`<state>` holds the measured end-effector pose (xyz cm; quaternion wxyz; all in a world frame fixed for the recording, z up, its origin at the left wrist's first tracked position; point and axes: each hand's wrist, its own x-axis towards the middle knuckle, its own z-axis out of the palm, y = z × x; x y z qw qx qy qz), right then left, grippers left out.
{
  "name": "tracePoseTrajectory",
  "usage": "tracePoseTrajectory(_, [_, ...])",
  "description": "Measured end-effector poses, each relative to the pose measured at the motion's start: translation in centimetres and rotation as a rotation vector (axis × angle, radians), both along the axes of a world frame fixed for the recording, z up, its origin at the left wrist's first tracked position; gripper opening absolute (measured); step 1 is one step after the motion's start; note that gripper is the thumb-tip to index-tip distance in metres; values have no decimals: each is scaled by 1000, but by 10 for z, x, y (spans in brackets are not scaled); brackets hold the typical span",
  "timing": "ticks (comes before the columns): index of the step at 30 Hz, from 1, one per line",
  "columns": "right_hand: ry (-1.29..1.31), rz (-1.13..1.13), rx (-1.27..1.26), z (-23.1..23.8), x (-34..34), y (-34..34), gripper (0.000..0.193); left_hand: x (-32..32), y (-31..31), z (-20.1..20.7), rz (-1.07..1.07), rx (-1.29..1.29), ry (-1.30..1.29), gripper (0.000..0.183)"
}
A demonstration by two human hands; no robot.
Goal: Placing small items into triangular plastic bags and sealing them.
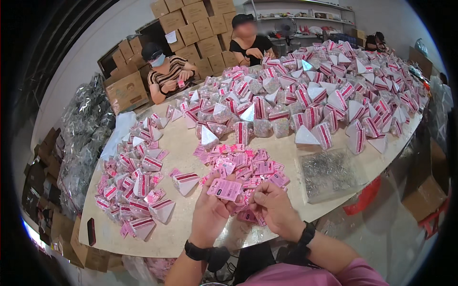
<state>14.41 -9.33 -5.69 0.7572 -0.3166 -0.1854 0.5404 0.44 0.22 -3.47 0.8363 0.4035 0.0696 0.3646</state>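
Note:
My left hand (212, 209) grips a pink printed card (224, 189) between thumb and fingers, its barcode side facing up. Close by on the right, my right hand (275, 209) is closed in a pinch; whatever lies between the fingertips is too small to make out. Beyond and under both hands spreads a loose heap of pink cards (243, 162) on the table. One wedge-shaped clear pack with a white-and-pink side (185, 182) lies just left of my left hand. A clear tray (312, 198) full of thin metal pieces sits to the right.
A large mound of wedge packs (286, 95) covers the table's (176, 229) far side; a smaller pile (138, 186) lies left. A black phone-like object (91, 231) rests at the left edge. Two people (167, 71) work across the table, another farther right. Cartons (200, 33) are stacked behind.

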Motion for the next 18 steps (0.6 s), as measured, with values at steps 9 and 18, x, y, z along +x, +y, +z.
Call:
tracePoseTrajectory(9, [135, 24, 161, -2, 6, 9, 6, -3, -1, -16, -68, -65, -59, 62])
tracePoseTrajectory(18, [-17, -86, 160, 0, 4, 19, 6, -3, -8, -12, -57, 0, 23, 61])
